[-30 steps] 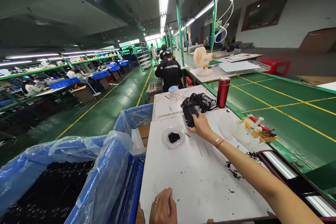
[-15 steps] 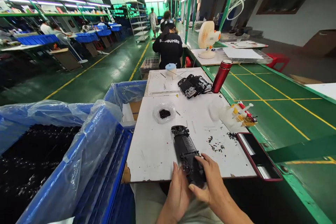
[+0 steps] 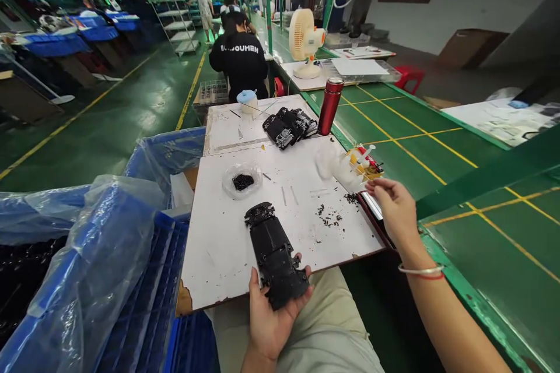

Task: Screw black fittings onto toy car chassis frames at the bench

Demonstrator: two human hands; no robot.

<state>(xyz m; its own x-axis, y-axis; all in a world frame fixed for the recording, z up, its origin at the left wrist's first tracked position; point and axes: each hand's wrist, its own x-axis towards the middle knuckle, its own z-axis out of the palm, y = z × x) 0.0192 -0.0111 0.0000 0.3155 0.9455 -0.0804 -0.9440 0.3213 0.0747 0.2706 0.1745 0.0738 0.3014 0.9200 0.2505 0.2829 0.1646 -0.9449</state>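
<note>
The person's left hand (image 3: pixel 272 323) is nearest, palm turned up, and it grips the near end of a long black plastic part (image 3: pixel 271 239) with the thumb on one side and the fingertips on the other. This near end is above the person's light beige trousers (image 3: pixel 324 332), just past the table edge, while the far end is over the white table top (image 3: pixel 214 256); whether it touches the table, one cannot tell. The right hand (image 3: pixel 389 207) is raised at the right side, near the table's corner, with thumb and fingers drawn together; whether a small thing is between them, one cannot tell. A silver-coloured bangle and a red band (image 3: pixel 422 273) are around this wrist. Below this hand lies a dark-red-edged phone (image 3: pixel 371 207), partly hidden.

To the left stands a blue plastic crate (image 3: pixel 94 233) covered by clear plastic sheet. On the table, small black pieces (image 3: pixel 329 220) are scattered to the right of the part, and a clear plastic bag (image 3: pixel 228 182) with black bits inside is beyond it. Near the right hand, a clear syringe (image 3: pixel 364 155) leans in a yellow holder (image 3: pixel 373 175). Farther, a pile of black parts (image 3: pixel 286 127) lies beside a shiny red bottle (image 3: pixel 330 108). Beyond the table, a person in a black top (image 3: pixel 240 61) sits facing away.
</note>
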